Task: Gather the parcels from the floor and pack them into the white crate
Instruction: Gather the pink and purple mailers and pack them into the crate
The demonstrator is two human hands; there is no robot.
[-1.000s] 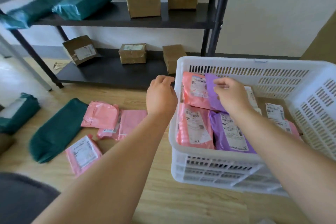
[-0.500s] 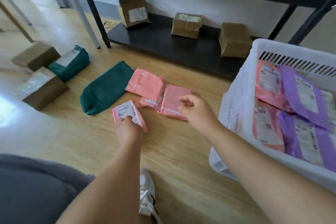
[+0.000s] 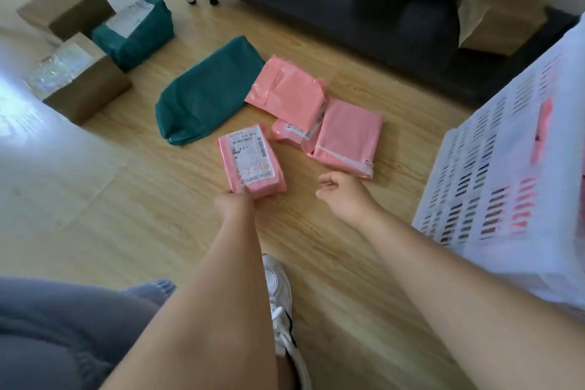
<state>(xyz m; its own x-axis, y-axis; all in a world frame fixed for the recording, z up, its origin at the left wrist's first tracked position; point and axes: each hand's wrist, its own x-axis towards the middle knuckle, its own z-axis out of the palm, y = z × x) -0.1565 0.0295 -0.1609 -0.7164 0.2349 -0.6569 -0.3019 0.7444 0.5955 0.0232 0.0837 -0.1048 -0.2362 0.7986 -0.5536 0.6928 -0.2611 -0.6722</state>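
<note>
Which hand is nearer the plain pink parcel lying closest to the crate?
Right. The right hand is just short of the plain pink parcel, holding nothing; the left hand is farther left, gripping the labelled pink parcel.

Centre floor: labelled parcel [image 3: 251, 161] held at its near end by the left hand [image 3: 234, 203], three overlapping parcels [image 3: 346, 136] just right of it, a long mailer [image 3: 209, 92] behind-left. Crate [image 3: 506, 174] at right; boxes [image 3: 501, 9] on the low shelf [image 3: 332, 16] behind.
</note>
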